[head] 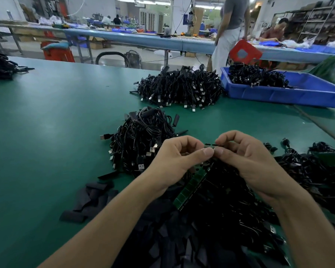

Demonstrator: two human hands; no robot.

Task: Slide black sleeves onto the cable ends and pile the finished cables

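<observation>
My left hand and my right hand meet above the green table, thumbs nearly touching. Between their fingertips they pinch a small green circuit board with dark parts on it. A longer strip of green boards hangs below the hands. Loose flat black sleeves lie to the lower left. Under and right of my wrists lies a heap of black cables. A pile of coiled black cables with USB plugs sits just left of my left hand.
A larger pile of cables lies farther back, beside a blue bin with more cables. More black cables sit at the far left edge. A person stands behind the table; another works at the right bench.
</observation>
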